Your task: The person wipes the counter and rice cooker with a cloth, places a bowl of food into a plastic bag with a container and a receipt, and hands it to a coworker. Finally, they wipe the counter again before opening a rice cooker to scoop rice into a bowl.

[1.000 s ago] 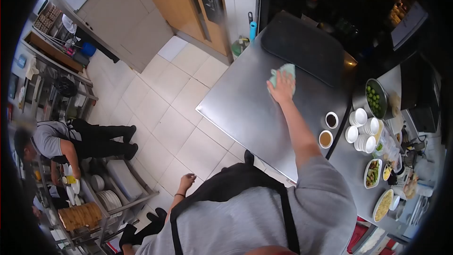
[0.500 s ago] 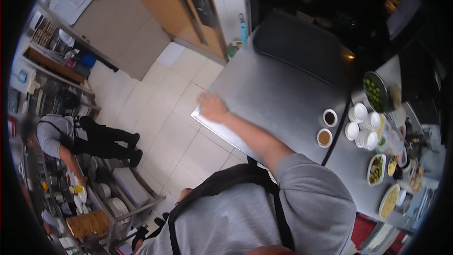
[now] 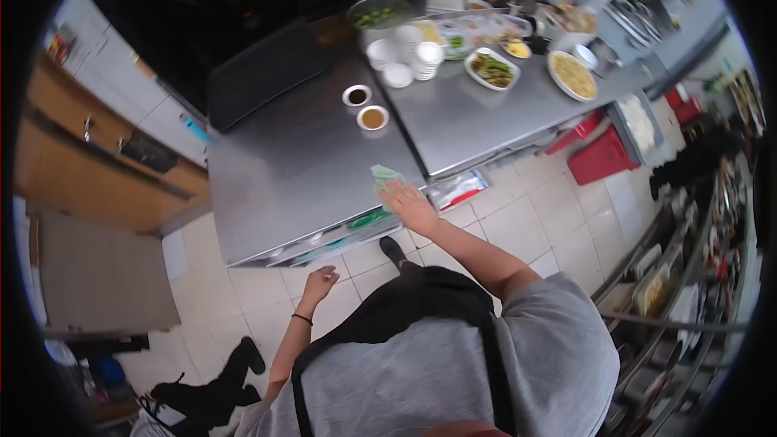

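Note:
My right hand [image 3: 411, 205] lies palm down on a pale green cloth [image 3: 387, 176] at the near edge of the steel worktop [image 3: 291, 186]. Part of the cloth shows beyond my fingertips; the rest is under the hand. My left hand [image 3: 321, 282] hangs over the floor in front of the worktop, its fingers loosely curled, and I see nothing in it. Beyond my right hand stand a white cup of brown sauce [image 3: 372, 118] and a white cup of dark sauce [image 3: 356, 96].
Stacked white bowls [image 3: 426, 61], a dish of vegetables [image 3: 492, 70] and an oval yellow dish [image 3: 572, 76] stand on the adjoining counter. A black mat [image 3: 267, 77] covers the back left. Shelving [image 3: 688, 316] is at right. Another person's legs [image 3: 214, 388] show at lower left.
The view has swung to the right. My right hand has moved from the worktop's left corner to its near right edge, with the cloth. My left hand has come into fuller view.

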Demonstrator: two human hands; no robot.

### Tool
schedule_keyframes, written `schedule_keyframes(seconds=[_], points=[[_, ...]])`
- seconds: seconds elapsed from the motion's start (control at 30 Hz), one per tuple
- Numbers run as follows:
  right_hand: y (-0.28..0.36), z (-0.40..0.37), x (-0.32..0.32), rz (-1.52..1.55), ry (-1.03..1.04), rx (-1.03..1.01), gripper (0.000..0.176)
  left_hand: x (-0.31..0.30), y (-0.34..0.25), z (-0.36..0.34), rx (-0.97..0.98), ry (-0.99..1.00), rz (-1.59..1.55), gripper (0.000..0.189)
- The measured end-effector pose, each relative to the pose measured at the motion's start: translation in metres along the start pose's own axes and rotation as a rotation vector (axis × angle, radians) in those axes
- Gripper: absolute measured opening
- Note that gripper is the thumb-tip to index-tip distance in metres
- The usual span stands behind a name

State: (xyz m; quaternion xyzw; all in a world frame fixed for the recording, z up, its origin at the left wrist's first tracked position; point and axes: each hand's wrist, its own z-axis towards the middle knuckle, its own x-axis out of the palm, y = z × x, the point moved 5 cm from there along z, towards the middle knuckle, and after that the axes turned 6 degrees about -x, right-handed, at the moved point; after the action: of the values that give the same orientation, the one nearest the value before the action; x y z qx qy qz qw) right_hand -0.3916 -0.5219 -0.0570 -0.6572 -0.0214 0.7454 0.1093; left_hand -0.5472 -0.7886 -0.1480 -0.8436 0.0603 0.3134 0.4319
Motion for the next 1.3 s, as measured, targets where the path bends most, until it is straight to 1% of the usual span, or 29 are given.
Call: schedule_keyframes(seconds=[0.07, 0.1, 0.17, 0.2, 0.27, 0.3, 0.37, 0.4, 0.47, 0.53, 0.6, 0.63, 0.7, 0.77, 0.8, 0.83, 0.87, 0.9, 0.93, 0.97, 1.0, 1.03, 1.07, 1.13, 1.17, 1.2, 1.23, 1.27, 1.3], points=[[-0.021, -0.043, -0.006, 0.376, -0.074, 0.223, 0.053, 0.015, -0.075, 0.013, 0.157, 0.055, 0.025, 0.045], [-0.023, -0.06, -0.012, 0.367, -0.082, 0.254, 0.053, 0.026, -0.11, 0.016, 0.214, 0.045, 0.03, 0.05], [-0.027, -0.095, -0.014, 1.34, 0.009, 0.778, 0.043, 0.043, -0.193, 0.012, 0.353, -0.005, 0.076, 0.061], [-0.019, -0.106, -0.023, 1.331, -0.008, 0.791, 0.043, 0.049, -0.236, 0.005, 0.434, -0.049, 0.115, 0.067], [-0.002, -0.118, -0.049, 1.458, -0.25, 0.546, 0.038, 0.069, -0.285, 0.013, 0.484, -0.051, 0.086, 0.07], [-0.012, -0.129, -0.057, 1.452, -0.26, 0.549, 0.038, 0.077, -0.306, 0.017, 0.516, -0.061, 0.057, 0.073], [-0.036, -0.149, -0.073, 1.318, -0.313, 0.454, 0.038, 0.091, -0.34, 0.026, 0.527, -0.077, 0.08, 0.073], [-0.063, -0.165, -0.075, 1.299, -0.401, 0.479, 0.036, 0.1, -0.358, 0.032, 0.529, -0.095, 0.096, 0.073], [-0.127, -0.205, -0.057, 1.24, -0.558, 0.634, 0.033, 0.112, -0.386, 0.059, 0.525, -0.177, 0.001, 0.061], [-0.203, -0.258, -0.026, 0.866, -0.658, 0.824, 0.025, 0.124, -0.404, 0.094, 0.5, -0.223, -0.087, 0.053], [-0.27, -0.292, -0.055, 1.01, -0.396, 1.138, 0.031, 0.139, -0.447, 0.105, 0.503, -0.178, -0.089, 0.042], [-0.297, -0.299, -0.07, 1.017, -0.402, 1.15, 0.031, 0.151, -0.465, 0.111, 0.512, -0.161, -0.07, 0.037], [-0.348, -0.309, -0.094, 0.69, -0.309, 1.097, 0.039, 0.175, -0.508, 0.118, 0.533, -0.117, -0.06, 0.032], [-0.377, -0.294, -0.083, 0.412, -0.643, 0.905, 0.038, 0.201, -0.551, 0.125, 0.568, -0.05, -0.051, 0.027], [-0.381, -0.277, -0.095, 0.59, -0.512, 0.944, 0.035, 0.213, -0.571, 0.132, 0.586, -0.014, -0.101, 0.024], [-0.379, -0.258, -0.075, 0.437, -0.671, 0.718, 0.029, 0.226, -0.591, 0.141, 0.605, 0.029, -0.15, 0.021], [-0.377, -0.239, -0.055, 0.469, -0.513, 0.609, 0.025, 0.24, -0.611, 0.149, 0.638, 0.104, -0.258, 0.019], [-0.371, -0.214, 0.003, 0.964, -0.565, 0.499, 0.024, 0.253, -0.624, 0.163, 0.593, 0.156, -0.328, 0.019], [-0.357, -0.207, -0.022, 0.385, -0.581, 0.307, 0.022, 0.264, -0.637, 0.179, 0.63, 0.155, -0.3, 0.018], [-0.355, -0.196, 0.008, 0.503, -0.52, 0.323, 0.029, 0.275, -0.648, 0.194, 0.606, 0.189, -0.305, 0.018], [-0.342, -0.181, 0.078, 0.401, -0.337, 0.215, 0.04, 0.283, -0.658, 0.208, 0.605, 0.21, -0.292, 0.018], [-0.345, -0.191, 0.072, 0.376, -0.401, 0.139, 0.041, 0.29, -0.671, 0.221, 0.628, 0.229, -0.291, 0.018], [-0.348, -0.206, 0.058, 0.358, -0.462, 0.058, 0.041, 0.296, -0.679, 0.234, 0.584, 0.24, -0.336, 0.018], [-0.376, -0.234, 0.042, 0.333, -0.467, 0.049, 0.041, 0.306, -0.685, 0.262, 0.501, 0.274, -0.405, 0.019], [-0.396, -0.247, 0.035, 0.304, -0.475, 0.027, 0.042, 0.312, -0.69, 0.278, 0.509, 0.294, -0.398, 0.019], [-0.418, -0.265, 0.038, 0.316, -0.512, 0.02, 0.043, 0.318, -0.689, 0.297, 0.428, 0.279, -0.416, 0.02], [-0.44, -0.282, 0.041, 0.307, -0.51, 0.039, 0.043, 0.324, -0.688, 0.317, 0.346, 0.262, -0.431, 0.02], [-0.466, -0.302, 0.041, 0.313, -0.485, 0.107, 0.044, 0.335, -0.685, 0.34, 0.25, 0.329, -0.476, 0.031], [-0.489, -0.322, 0.043, 0.325, -0.46, 0.173, 0.045, 0.345, -0.688, 0.354, 0.252, 0.346, -0.468, 0.031]])
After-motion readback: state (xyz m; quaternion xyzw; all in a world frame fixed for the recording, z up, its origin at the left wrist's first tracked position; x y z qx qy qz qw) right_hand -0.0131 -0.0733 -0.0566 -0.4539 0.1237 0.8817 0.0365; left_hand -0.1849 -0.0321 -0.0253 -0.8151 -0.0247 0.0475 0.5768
